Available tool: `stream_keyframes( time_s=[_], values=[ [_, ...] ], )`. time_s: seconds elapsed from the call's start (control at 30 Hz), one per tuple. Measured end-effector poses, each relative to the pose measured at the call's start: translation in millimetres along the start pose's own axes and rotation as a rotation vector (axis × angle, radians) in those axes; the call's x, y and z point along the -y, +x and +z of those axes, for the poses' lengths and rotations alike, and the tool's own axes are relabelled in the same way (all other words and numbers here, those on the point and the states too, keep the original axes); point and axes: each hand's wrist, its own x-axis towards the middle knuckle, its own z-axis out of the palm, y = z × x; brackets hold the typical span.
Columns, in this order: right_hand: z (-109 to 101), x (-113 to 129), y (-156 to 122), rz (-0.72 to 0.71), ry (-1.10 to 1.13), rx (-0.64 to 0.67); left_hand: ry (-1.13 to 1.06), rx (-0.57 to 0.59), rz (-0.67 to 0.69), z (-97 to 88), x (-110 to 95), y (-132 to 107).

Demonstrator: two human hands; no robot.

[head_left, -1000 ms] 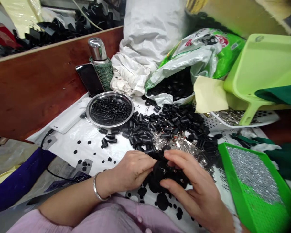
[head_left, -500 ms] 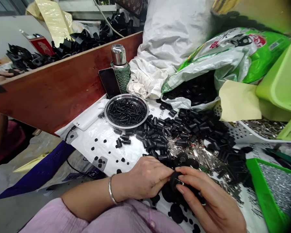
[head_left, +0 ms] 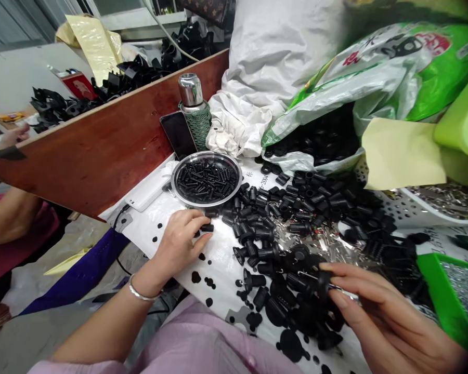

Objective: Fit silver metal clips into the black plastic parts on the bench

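My left hand is over the white sheet just below the steel dish, thumb and forefinger apart. Between those fingertips lies a small black plastic sleeve; no firm grip on it shows. At the lower right, my right hand pinches a black round plastic part with a thin metal strip running through it. Beneath it spreads a pile of black pieces, some with metal strips. The round steel dish holds black ribbed, spring-like pieces.
Loose black sleeves and shiny metal strips cover the middle. A green tray of small metal pieces stands right. Behind are an open bag of black rings, a flask and a phone. Another person's arm shows left.
My left hand has left the part it was gripping together with my right hand and moved left to the loose sleeves. My right hand has shifted right, keeping the round part. The view turned slightly.
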Motion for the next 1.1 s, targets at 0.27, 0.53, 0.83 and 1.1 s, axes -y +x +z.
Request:
stream_keyframes(
  time_s=[0.27,0.53,0.83,1.1],
  values=[
    [1.4,-7.7,-3.9,-0.016,0.041,-0.009,0.235,-0.019,-0.37,5.6,16.0,-19.8],
    [0.9,-4.0,-4.9,-0.005,0.067,0.004,0.049,0.093,-0.388,6.0,24.2,-19.8],
    [6.8,4.2,0.2,-0.026,0.04,0.04,0.075,0.067,-0.235,10.9,21.2,-37.1],
    [14.4,20.5,8.2,-0.162,-0.009,0.087,-0.313,-0.001,-0.06,6.9,-1.7,-34.5]
  ],
)
